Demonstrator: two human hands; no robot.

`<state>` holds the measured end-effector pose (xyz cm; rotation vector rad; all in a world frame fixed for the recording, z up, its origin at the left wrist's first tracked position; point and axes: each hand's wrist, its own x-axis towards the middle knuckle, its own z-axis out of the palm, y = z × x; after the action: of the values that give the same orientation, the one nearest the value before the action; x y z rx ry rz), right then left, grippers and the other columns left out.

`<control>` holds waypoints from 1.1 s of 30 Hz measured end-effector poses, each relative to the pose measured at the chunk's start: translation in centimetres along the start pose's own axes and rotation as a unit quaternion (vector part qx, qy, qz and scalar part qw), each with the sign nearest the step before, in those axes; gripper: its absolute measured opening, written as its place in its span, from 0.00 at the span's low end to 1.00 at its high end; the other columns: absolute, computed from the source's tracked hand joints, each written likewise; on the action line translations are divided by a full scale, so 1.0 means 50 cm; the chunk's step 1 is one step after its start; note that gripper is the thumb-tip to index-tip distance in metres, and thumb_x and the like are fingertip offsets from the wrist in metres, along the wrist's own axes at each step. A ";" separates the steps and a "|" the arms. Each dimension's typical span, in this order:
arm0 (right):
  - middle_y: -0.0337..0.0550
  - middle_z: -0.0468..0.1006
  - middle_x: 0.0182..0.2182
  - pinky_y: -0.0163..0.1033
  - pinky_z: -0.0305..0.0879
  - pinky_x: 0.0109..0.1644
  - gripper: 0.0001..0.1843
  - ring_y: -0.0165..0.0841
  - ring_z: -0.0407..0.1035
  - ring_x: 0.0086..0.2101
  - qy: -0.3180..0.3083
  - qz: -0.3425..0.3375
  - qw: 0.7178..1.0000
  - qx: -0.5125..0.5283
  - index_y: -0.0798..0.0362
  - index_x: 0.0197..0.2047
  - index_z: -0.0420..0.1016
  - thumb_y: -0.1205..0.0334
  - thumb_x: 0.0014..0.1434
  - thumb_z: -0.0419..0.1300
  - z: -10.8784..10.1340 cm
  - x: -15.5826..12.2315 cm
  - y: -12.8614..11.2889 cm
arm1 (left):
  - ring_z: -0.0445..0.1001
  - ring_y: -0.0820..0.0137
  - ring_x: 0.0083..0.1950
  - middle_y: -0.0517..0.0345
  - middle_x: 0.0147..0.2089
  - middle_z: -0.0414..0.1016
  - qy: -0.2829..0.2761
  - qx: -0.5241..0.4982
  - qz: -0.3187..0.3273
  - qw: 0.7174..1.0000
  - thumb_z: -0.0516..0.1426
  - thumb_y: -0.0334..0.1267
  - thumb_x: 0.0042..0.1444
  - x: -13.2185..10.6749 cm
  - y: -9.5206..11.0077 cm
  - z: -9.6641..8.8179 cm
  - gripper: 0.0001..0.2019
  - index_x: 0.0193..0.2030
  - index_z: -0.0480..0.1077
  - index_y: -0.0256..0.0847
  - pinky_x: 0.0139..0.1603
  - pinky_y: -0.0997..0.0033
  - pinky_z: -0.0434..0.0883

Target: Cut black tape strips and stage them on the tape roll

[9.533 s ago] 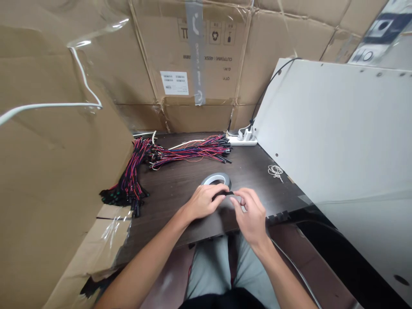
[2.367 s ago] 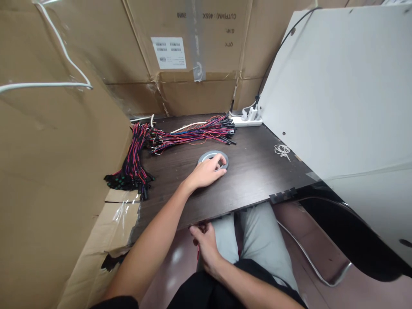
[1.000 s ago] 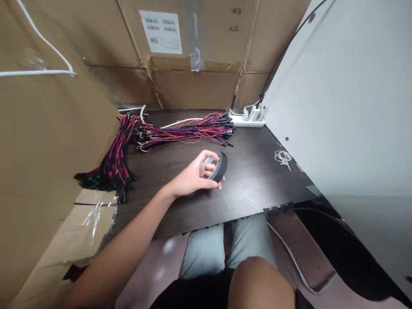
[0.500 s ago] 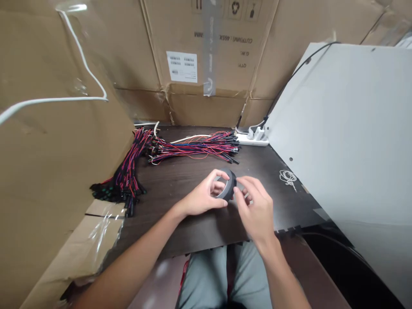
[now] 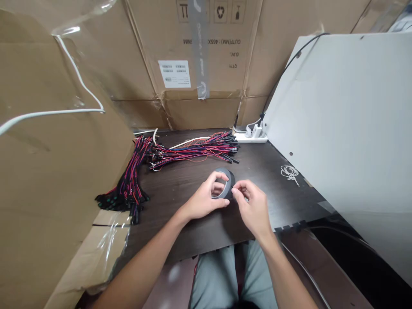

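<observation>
A roll of black tape [image 5: 229, 182] is held above the dark tabletop, tilted on its side. My left hand [image 5: 209, 195] grips it, fingers through the ring and thumb along the lower rim. At the roll's right side, my right hand [image 5: 252, 204] pinches thumb and forefinger together on the tape's end, though the bit between the fingertips is hardly visible. Several short black tape pieces [image 5: 289, 227] stick along the table's front edge near my right forearm.
Bundles of red, blue and black wires lie at the back [image 5: 196, 151] and the left [image 5: 131, 176] of the table [image 5: 180, 184]. A white power strip [image 5: 251, 138] sits behind, a coiled white cord [image 5: 290, 173] at right. Cardboard [image 5: 58, 171] and a white panel [image 5: 347, 128] stand around.
My right thumb and forefinger have closed into a pinch at the roll's side, where they were apart before. The left hand keeps its hold on the roll. The camera view has shifted slightly.
</observation>
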<state>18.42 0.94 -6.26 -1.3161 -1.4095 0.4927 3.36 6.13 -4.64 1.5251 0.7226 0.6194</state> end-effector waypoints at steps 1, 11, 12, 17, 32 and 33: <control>0.39 0.71 0.27 0.34 0.63 0.32 0.06 0.30 0.66 0.29 -0.004 -0.019 1.000 -0.009 0.54 0.31 0.68 0.69 0.60 0.55 -0.002 0.001 0.001 | 0.73 0.72 0.37 0.58 0.38 0.73 0.007 0.012 0.010 1.000 0.61 0.31 0.47 -0.001 0.000 0.002 0.23 0.49 0.57 0.41 0.38 0.74 0.68; 0.41 0.72 0.28 0.36 0.64 0.33 0.07 0.30 0.66 0.30 0.093 -0.137 0.984 -0.070 0.54 0.34 0.68 0.72 0.63 0.53 -0.003 -0.061 -0.011 | 0.75 0.70 0.42 0.57 0.42 0.77 0.048 0.265 0.164 0.949 0.55 0.33 0.56 -0.004 -0.008 0.017 0.10 0.45 0.71 0.40 0.48 0.71 0.69; 0.41 0.73 0.28 0.36 0.65 0.33 0.06 0.30 0.67 0.30 0.105 -0.136 0.982 -0.073 0.54 0.34 0.69 0.72 0.62 0.54 -0.005 -0.063 -0.010 | 0.75 0.70 0.41 0.57 0.41 0.77 0.051 0.274 0.163 0.947 0.54 0.34 0.56 -0.004 -0.008 0.018 0.10 0.44 0.71 0.40 0.47 0.71 0.69; 0.44 0.76 0.37 0.36 0.69 0.34 0.20 0.29 0.67 0.27 0.180 -0.079 0.971 -0.140 0.53 0.56 0.67 0.66 0.60 0.60 -0.027 -0.066 0.002 | 0.75 0.68 0.42 0.56 0.42 0.77 0.071 0.322 0.151 0.932 0.53 0.32 0.56 -0.004 -0.009 0.015 0.10 0.44 0.71 0.41 0.47 0.70 0.69; 0.43 0.77 0.26 0.36 0.66 0.31 0.11 0.32 0.71 0.26 0.002 -0.148 0.968 -0.201 0.56 0.32 0.74 0.69 0.62 0.52 -0.007 -0.011 0.008 | 0.75 0.65 0.47 0.55 0.44 0.75 0.061 0.318 0.084 0.942 0.54 0.32 0.53 -0.006 -0.014 0.015 0.22 0.56 0.59 0.43 0.49 0.65 0.68; 0.41 0.77 0.25 0.35 0.66 0.30 0.11 0.31 0.71 0.25 -0.011 -0.148 0.972 -0.183 0.55 0.31 0.74 0.69 0.62 0.53 -0.012 -0.009 0.007 | 0.75 0.64 0.46 0.55 0.44 0.74 0.067 0.316 0.075 0.943 0.54 0.33 0.53 -0.007 -0.013 0.013 0.22 0.55 0.58 0.43 0.49 0.64 0.68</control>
<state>19.02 0.44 -6.52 -1.3548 -1.7382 0.0452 3.57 5.44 -5.35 2.1618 0.9753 0.6429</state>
